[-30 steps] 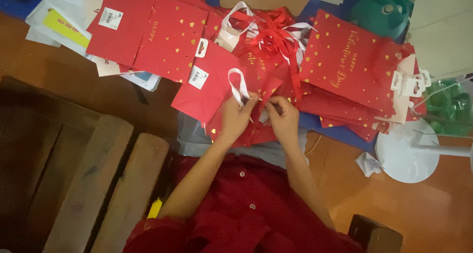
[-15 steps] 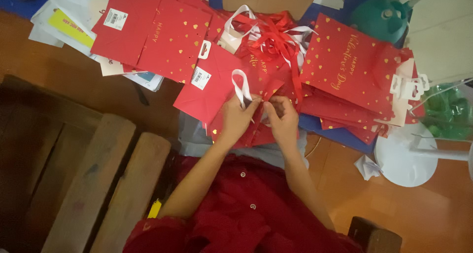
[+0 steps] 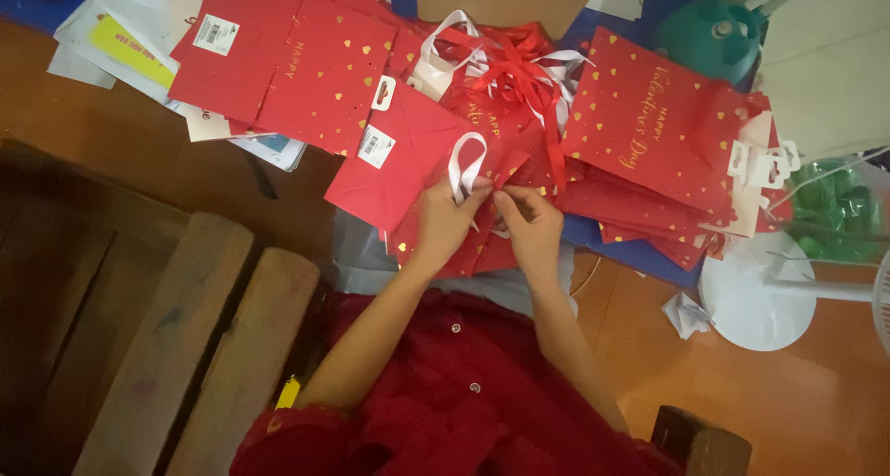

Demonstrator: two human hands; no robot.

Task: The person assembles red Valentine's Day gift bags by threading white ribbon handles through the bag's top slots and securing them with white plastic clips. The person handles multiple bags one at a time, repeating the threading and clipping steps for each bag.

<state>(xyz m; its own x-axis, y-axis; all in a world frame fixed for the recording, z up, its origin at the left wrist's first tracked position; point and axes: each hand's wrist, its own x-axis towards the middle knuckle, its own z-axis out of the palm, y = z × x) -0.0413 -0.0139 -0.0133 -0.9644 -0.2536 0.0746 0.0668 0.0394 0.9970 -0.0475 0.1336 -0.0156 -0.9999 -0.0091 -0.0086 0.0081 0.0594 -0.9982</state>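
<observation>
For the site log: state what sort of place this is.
Probably a home or small workshop floor used for assembling gift bags: stacks of red gift bags, a heap of red and white ribbons, and a standing fan's white base on orange flooring.

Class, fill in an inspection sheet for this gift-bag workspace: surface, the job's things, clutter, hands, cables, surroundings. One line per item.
Surface: brown floor with a blue sheet under the stacks.
Job's things: white ribbon loop at a red gift bag dotted with gold hearts.
Clutter: flat red bags in a left stack and a right stack; a tangle of red and white ribbons; white and yellow papers; crumpled paper.
Hands: left hand pinches the ribbon loop's base; right hand pinches the bag edge beside it.
Cables: thin pale cord, partly hidden.
Surroundings: wooden planks, white fan base, teal object.
</observation>
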